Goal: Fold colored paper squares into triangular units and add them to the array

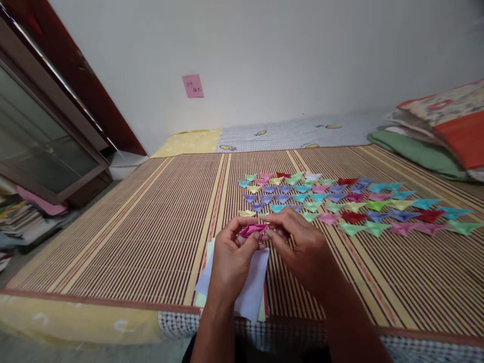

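A small magenta folded paper boat (252, 230) is held up between both hands, over the front middle of the mat. My left hand (233, 262) is closed round its left end, thumb on the near side. At its right end the fingertips of my right hand (298, 239) pinch the paper; the exact contact is partly hidden by the fingers. Below my left hand lies a stack of coloured paper sheets (254, 290), a pale lilac one on top. Rows of folded paper boats (354, 217) in many colours stand beyond and to the right of my hands.
The striped bamboo mat (151, 232) covers a bed against a pale wall (287, 55). A pink note (192, 85) is stuck there. Cushions (419, 151) are piled at the back right. A glass-doored cabinet (45, 126) and stacked papers (22, 227) stand to the left.
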Motion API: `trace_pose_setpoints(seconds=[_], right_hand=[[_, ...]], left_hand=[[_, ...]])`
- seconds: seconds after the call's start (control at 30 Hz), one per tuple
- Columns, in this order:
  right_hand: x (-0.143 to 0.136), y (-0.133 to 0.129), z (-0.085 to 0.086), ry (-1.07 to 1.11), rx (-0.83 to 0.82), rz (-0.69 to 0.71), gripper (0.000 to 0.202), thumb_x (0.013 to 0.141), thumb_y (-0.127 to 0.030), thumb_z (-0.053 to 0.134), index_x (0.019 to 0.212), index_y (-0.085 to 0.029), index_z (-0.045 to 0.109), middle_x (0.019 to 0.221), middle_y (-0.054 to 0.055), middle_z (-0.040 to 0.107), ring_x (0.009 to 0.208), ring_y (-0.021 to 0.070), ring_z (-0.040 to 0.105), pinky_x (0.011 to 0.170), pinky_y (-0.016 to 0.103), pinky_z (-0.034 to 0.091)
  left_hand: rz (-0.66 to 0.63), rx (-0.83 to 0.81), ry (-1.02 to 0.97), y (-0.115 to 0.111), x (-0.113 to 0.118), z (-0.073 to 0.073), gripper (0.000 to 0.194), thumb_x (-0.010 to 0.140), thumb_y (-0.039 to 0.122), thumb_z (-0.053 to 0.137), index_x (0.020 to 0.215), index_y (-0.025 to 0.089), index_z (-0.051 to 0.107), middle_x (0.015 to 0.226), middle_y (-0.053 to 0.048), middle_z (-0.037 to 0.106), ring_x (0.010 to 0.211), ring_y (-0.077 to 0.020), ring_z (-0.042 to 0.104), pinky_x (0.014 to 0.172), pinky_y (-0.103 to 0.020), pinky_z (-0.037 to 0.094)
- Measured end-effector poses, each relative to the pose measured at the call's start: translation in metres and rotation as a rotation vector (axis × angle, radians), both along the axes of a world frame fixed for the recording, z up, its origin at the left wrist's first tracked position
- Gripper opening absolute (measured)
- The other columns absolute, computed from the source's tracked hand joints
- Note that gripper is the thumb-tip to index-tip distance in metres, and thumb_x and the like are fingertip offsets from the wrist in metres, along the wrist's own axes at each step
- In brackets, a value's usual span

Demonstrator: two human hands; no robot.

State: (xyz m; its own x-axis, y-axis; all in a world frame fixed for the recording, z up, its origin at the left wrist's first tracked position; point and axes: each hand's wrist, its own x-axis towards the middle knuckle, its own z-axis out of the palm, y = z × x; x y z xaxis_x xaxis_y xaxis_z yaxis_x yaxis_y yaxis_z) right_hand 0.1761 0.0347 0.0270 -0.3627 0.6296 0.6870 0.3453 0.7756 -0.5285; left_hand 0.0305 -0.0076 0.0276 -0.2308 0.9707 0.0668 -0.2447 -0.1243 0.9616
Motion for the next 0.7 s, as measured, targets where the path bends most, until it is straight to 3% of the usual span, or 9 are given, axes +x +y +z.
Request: trace_pose_setpoints(seconds=[0.23, 0.47, 0.7], right_hand=[[0.0015, 0.0002, -0.0014, 0.019, -0.051, 0.0, 0.016, 0.096, -0.009, 0.056, 0.103, -0.018, 0.067, 0.094, 0.006, 0.068, 0.089, 0.0198, 0.066, 0.077, 0.036, 0.055], [0.0007, -0.0022, 0.0035, 0.029, 0.031, -0.017, 0.016, 0.096, -0.007, 0.055, 0.094, -0.02, 0.063, 0.088, 0.005, 0.066, 0.085, 0.0187, 0.065, 0.074, 0.034, 0.054], [-0.0024, -0.0015, 0.0004, 0.026, 0.018, -0.013, 0.016, 0.096, -0.004, 0.056, 0.097, -0.018, 0.063, 0.089, 0.004, 0.065, 0.084, 0.0171, 0.063, 0.074, 0.031, 0.052]], left_hand=[[0.037, 0.009, 0.016, -0.0002, 0.0006, -0.0027, 0.024, 0.076, 0.021, 0.082, 0.097, 0.016, 0.07, 0.092, -0.002, 0.073, 0.077, -0.0124, 0.07, 0.072, -0.024, 0.06], [0.029, 0.009, 0.065, -0.0017, -0.0001, -0.0008, 0.024, 0.081, 0.024, 0.078, 0.103, 0.017, 0.069, 0.099, -0.006, 0.074, 0.091, -0.018, 0.073, 0.083, -0.03, 0.056], [0.011, -0.025, 0.083, -0.0034, -0.0032, 0.0006, 0.025, 0.079, 0.024, 0.08, 0.102, 0.018, 0.072, 0.094, -0.003, 0.072, 0.079, -0.0143, 0.067, 0.074, -0.026, 0.054]])
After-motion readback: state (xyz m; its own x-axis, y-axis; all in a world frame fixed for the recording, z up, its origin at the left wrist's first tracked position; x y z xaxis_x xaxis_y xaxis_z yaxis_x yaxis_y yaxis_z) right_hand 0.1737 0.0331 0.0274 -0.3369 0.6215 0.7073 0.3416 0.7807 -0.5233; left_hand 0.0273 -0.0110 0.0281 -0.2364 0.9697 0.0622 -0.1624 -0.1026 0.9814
